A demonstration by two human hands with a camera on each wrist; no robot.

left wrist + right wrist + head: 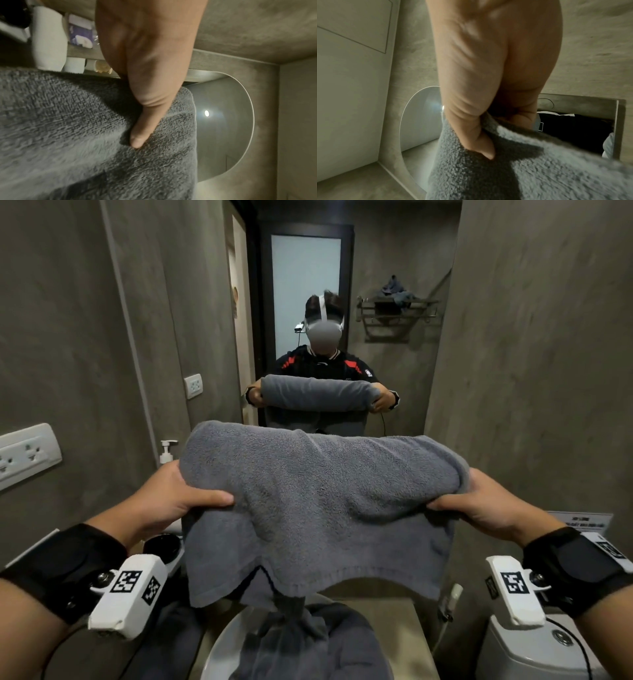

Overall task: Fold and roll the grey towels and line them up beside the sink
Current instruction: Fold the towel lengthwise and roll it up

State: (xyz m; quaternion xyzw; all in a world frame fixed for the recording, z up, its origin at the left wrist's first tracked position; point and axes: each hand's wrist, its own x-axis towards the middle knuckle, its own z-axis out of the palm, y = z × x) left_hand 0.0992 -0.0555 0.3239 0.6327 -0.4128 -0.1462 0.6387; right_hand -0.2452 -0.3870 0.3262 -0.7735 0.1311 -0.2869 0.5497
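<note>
Held up in mid-air over the white round basin [219,642]: a grey terry towel [318,501], doubled over into a thick, loosely rolled band, its lower hem hanging free. Gripped at its left end by the left hand [178,501], thumb [142,129] laid flat across the near face of the cloth. Fingers of that hand tucked behind the fabric and hidden in both the head and the left wrist views. Gripped at its right end by the right hand [486,505], thumb [479,142] pressed onto the front of the pile; remaining fingers mostly concealed, only a curled part glimpsed behind the fold from the right wrist. Both ends thus pinched between thumb in front and fingers behind.

Below, more grey towelling [308,645] heaped in the basin, cut off by the lower frame edge; number of pieces impossible to tell. Counter mostly covered by the raised towel. White pump bottle [167,451] half hidden behind the left hand. White toilet cistern [534,648] cropped at the lower right. Small printed sign [579,522] behind the right wrist, lettering too blurred to read.

Reflected in the wall mirror [394,268]: the person with the same towel held between both hands. Shelf items seen from the left wrist smeared and unidentifiable. Black wrist straps with white tagged camera blocks [128,594] worn on both forearms.
</note>
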